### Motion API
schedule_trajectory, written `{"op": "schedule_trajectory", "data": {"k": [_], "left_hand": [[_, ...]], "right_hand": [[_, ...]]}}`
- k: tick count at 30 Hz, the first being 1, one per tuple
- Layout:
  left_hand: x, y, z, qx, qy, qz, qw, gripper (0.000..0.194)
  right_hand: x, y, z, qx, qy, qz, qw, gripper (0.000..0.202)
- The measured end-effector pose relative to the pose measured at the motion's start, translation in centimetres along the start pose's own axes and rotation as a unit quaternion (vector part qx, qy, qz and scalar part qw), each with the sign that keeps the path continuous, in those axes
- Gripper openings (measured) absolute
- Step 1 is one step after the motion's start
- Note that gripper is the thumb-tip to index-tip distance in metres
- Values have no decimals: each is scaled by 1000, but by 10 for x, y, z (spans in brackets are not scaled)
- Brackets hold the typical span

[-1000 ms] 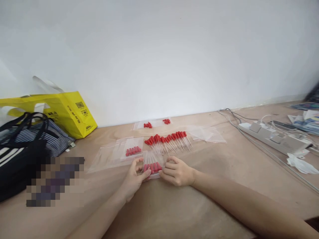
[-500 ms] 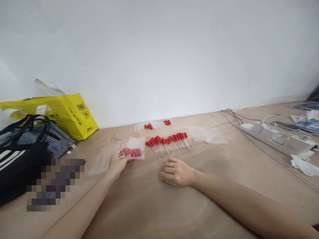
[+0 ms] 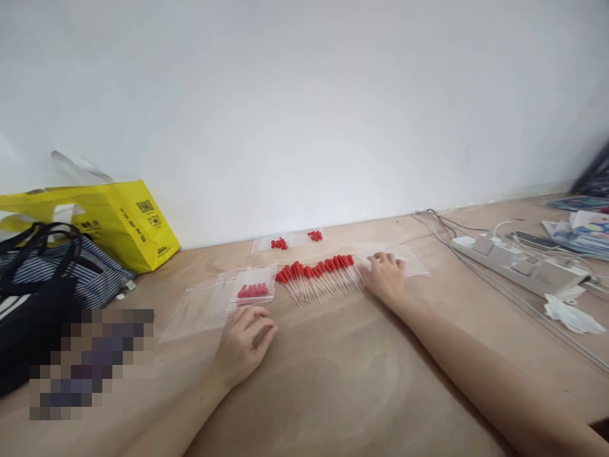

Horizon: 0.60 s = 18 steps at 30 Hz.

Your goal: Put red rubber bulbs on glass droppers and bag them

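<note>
At the table [image 3: 333,374], our slack left hand [image 3: 245,343] held nothing; our right hand [image 3: 386,277], grip unclear, risked brushing red-tipped sticks [image 3: 318,269] askew.

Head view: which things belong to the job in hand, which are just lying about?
Likely the job:
loose red-tipped sticks
filled clear bag near the left hand
far clear bag with red tips
flat clear bags at the right hand

Likely just lying about:
yellow bag
black-and-striped baggage
power strip
crumpled white item
papers
</note>
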<state>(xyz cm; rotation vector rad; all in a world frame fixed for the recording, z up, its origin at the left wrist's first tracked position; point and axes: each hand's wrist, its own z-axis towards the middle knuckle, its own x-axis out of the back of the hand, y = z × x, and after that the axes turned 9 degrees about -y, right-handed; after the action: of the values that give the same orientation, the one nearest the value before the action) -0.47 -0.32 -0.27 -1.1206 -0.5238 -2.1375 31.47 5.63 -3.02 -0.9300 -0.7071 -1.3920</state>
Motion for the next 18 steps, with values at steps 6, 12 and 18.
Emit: {"op": "schedule_trajectory", "data": {"k": [6,12,18], "left_hand": [[-3,13,-5,-9,-49,-77,996,15],[-3,9,-3,-18,-44,-70,996,13],[4,9,-2,15,114,17,993,14]], "right_hand": [[-16,44,17,-97,-134,-31,986,28],[-4,33,16,-85,-53,-11,995,29],[23,-37,-34,380,78,125,913,24]]}}
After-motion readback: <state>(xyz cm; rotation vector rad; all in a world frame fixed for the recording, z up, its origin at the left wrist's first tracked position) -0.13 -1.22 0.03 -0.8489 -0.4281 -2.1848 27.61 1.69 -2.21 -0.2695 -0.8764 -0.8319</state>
